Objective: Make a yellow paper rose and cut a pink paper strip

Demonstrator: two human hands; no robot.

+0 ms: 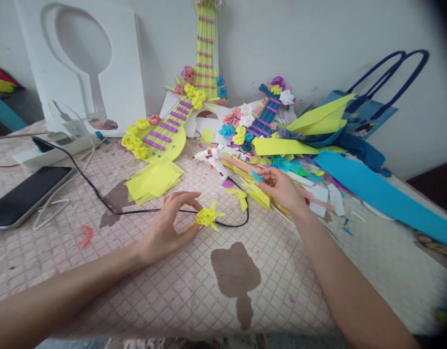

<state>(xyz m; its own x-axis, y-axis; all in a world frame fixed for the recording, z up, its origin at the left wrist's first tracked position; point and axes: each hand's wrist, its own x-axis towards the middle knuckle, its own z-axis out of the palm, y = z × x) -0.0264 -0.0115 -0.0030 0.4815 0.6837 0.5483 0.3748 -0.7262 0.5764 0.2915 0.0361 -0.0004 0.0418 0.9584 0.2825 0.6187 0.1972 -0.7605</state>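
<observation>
Between the thumb and fingers of my left hand (168,224) is a yellow paper flower (207,216) with pointed petals, held just over the table. My right hand (281,190) is closed in a pinch on a small blue paper piece (258,176), above a heap of scraps. A white glue gun (218,162) lies just beyond, and its black cord (136,212) runs left behind my left hand. Close to my right fingers are yellow paper scraps (258,195) and a pink paper strip (240,163). Left of the glue gun lies a stack of yellow paper squares (154,179).
Guitar-shaped paper crafts, one yellow (168,133) and one blue (267,116), lean at the back with a white cut-out board (125,63). A phone (29,194) and power strip (38,157) lie left. Right are a long blue sheet (383,198) and a blue bag (376,114).
</observation>
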